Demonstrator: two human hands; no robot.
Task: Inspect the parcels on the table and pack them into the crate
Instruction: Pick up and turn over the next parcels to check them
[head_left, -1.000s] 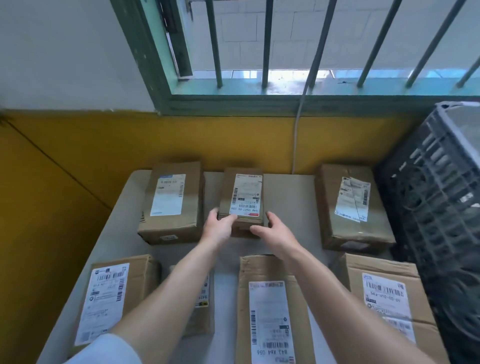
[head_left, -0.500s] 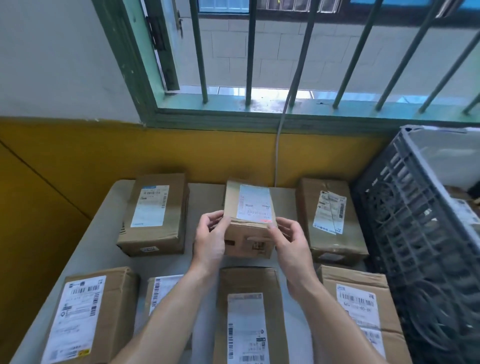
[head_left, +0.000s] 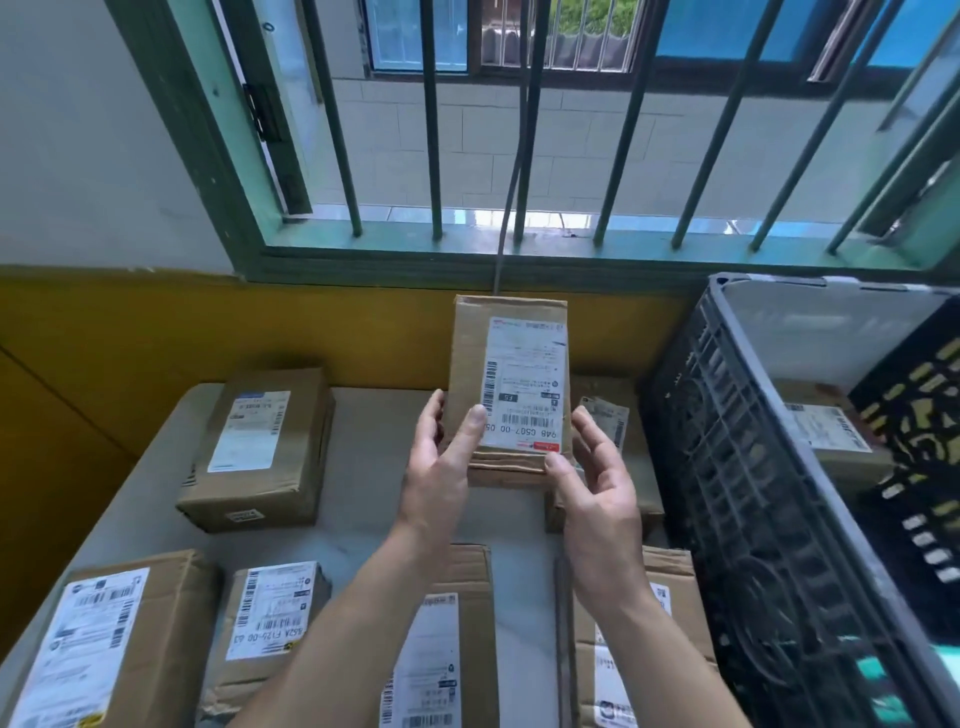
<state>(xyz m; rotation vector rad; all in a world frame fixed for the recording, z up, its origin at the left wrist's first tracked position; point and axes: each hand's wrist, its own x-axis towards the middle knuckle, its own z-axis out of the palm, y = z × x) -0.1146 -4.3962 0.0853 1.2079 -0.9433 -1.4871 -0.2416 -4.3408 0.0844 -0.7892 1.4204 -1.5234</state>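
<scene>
Cardboard parcel (head_left: 511, 384) held upright, clear of the table (head_left: 363, 499), label facing the camera. Left hand (head_left: 439, 467) pinches its lower left edge, thumb on the label corner. Right hand (head_left: 597, 483) cups the lower right corner, fingers behind. Free air above the fingertips. Black crate (head_left: 727, 467) stands just right of the right fingers. Other parcels (head_left: 260, 447) lie on the grey tabletop below, with a barred window (head_left: 519, 130) beyond.

You're holding the parcel (head_left: 511, 384) above the table (head_left: 363, 467), label facing you. Left hand (head_left: 441, 467) grips its lower left, thumb on the label. Right hand (head_left: 597, 483) pinches the lower right corner. Crate (head_left: 753, 493) is on your right. Other parcels (head_left: 260, 447) lie on the table.
</scene>
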